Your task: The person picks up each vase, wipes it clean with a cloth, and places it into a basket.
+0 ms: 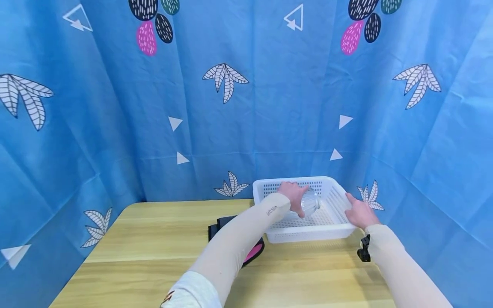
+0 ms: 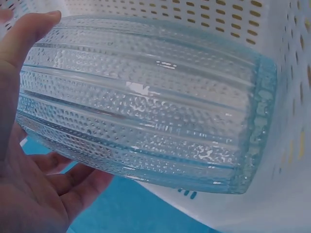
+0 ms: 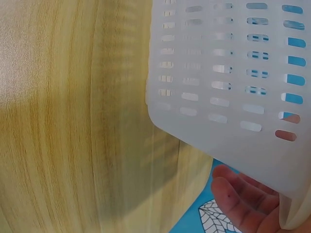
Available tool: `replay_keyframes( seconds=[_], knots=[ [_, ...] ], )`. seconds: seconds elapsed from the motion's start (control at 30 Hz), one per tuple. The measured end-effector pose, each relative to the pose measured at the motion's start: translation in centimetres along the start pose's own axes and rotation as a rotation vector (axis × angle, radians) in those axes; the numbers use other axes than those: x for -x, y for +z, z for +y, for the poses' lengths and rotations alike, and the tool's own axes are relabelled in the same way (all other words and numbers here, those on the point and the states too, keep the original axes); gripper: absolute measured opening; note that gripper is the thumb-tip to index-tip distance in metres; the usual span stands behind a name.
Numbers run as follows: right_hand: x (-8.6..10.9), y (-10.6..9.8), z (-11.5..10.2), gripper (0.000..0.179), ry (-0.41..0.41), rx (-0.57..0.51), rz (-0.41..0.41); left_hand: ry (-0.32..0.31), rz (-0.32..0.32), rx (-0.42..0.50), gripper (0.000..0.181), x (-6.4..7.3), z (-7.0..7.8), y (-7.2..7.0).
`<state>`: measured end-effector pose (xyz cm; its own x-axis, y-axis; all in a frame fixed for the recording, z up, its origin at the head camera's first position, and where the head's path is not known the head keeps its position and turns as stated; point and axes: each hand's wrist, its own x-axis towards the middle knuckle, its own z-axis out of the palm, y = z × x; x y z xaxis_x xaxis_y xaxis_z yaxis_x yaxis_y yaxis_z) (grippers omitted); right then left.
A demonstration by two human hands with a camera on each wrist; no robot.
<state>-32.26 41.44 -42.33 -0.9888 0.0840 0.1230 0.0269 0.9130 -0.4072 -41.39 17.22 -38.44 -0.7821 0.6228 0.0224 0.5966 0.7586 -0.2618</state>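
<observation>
A clear, ribbed glass jar [image 1: 310, 202] lies on its side inside a white plastic basket [image 1: 308, 235]. My left hand [image 1: 294, 196] reaches over the basket's near-left side and grips the jar. In the left wrist view the thumb lies along one side of the dimpled glass jar [image 2: 141, 102] and the fingers curl beneath it. On the basket's right side, my right hand [image 1: 363, 213] holds the rim. Its fingers [image 3: 238, 196] curl outside the slotted wall in the right wrist view; the thumb is hidden there.
A dark folded item with a pink patch [image 1: 252, 253] lies left of the basket, partly covered by my left arm. The wooden table [image 1: 161, 244] ends at blue patterned curtains [image 1: 231, 128] behind and at both sides.
</observation>
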Motion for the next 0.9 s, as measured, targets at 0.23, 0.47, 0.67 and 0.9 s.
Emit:
replay_keyframes(
  seconds=[0.23,0.47,0.67,0.9],
  knots=[
    [-0.6,-0.1,-0.9,0.072,0.009,-0.046,-0.014,-0.019,-0.037,-0.002,0.11,-0.1,0.0,0.4],
    [-0.6,0.3,-1.0,0.071,0.009,-0.037,-0.024,-0.03,-0.06,-0.008,0.106,0.6,0.5,0.9],
    [-0.3,-0.4,-1.0,0.07,0.018,-0.013,-0.015,-0.054,-0.097,-0.006,0.111,-0.8,1.1,1.7],
    [0.1,-0.3,-0.2,0.072,0.04,-0.012,-0.027,-0.069,-0.116,0.029,0.121,-1.1,1.2,2.7]
  ],
)
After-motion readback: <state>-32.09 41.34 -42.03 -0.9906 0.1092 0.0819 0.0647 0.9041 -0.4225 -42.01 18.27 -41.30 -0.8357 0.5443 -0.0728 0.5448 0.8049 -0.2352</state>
